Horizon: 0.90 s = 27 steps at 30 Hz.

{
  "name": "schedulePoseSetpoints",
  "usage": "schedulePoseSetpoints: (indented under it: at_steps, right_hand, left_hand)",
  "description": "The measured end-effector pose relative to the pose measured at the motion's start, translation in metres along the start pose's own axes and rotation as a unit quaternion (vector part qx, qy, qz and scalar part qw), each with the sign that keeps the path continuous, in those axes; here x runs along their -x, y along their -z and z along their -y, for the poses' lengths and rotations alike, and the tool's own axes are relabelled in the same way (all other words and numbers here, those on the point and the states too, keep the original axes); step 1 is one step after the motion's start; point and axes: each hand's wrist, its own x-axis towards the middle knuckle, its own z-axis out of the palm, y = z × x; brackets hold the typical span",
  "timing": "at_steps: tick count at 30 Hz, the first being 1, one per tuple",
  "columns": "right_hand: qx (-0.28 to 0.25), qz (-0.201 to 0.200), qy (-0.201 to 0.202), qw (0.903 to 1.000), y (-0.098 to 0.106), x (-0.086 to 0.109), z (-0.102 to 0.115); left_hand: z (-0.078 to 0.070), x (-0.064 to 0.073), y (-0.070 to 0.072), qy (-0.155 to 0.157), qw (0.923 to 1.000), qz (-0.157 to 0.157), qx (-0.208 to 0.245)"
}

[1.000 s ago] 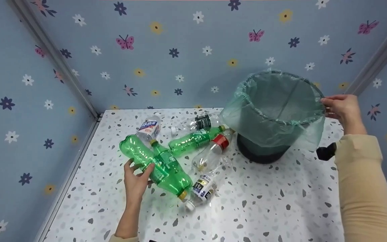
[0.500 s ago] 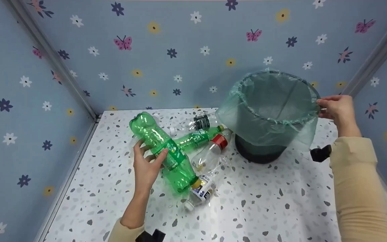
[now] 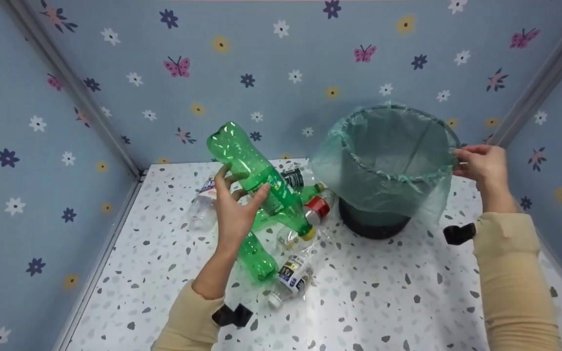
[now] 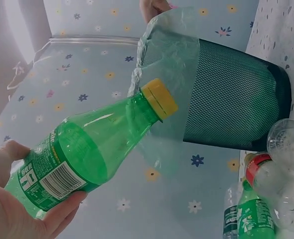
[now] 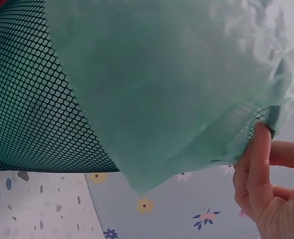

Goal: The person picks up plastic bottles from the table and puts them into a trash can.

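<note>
My left hand (image 3: 237, 209) grips a large green plastic bottle (image 3: 256, 168) round its label, raised over the other bottles. Its yellow cap (image 4: 159, 98) points down and to the right, towards the bin. With my right hand (image 3: 483, 165) I pinch the right side of the rim of a dark mesh trash bin (image 5: 32, 94). A thin green bin liner (image 3: 383, 190) is folded over that rim and hangs down outside. No bottle shows in the part of the bin's inside that is visible from the head view.
Several bottles lie on the speckled table (image 3: 359, 312): a green one (image 3: 256, 258), a clear one with a white cap (image 3: 293, 273), a red-labelled one (image 3: 317, 209) close to the bin, and a clear one (image 3: 203, 209) at left. Flowered walls (image 3: 271, 58) enclose the back and sides.
My left hand has lifted the large green bottle off the pile, moving it up and right towards the bin. My right hand stays at the bin's rim.
</note>
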Motion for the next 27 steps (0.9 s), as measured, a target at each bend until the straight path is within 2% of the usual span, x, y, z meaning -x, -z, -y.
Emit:
schedulePoseSetpoints:
  at_steps: [4, 9, 14, 21, 27]
  right_hand:
    - [-0.011, -0.004, 0.002, 0.9999, -0.001, 0.000, -0.002]
    - [-0.037, -0.008, 0.004, 0.9993, 0.001, 0.002, -0.005]
    - [-0.050, -0.010, 0.003, 0.9987, 0.003, 0.003, -0.007]
    - [-0.042, -0.017, -0.001, 0.9990, 0.002, 0.003, -0.010]
    - [-0.046, -0.021, -0.005, 0.9987, 0.001, 0.003, -0.010]
  left_hand:
    - [-0.011, -0.010, -0.014, -0.046, 0.9988, 0.002, 0.014]
    - [-0.026, -0.023, -0.033, -0.092, 0.9941, 0.005, 0.057]
    - [-0.040, -0.032, -0.051, -0.115, 0.9903, 0.005, 0.078]
    - [-0.052, -0.042, -0.078, -0.163, 0.9819, 0.006, 0.096]
    - [-0.058, -0.053, -0.100, -0.173, 0.9774, 0.010, 0.121]
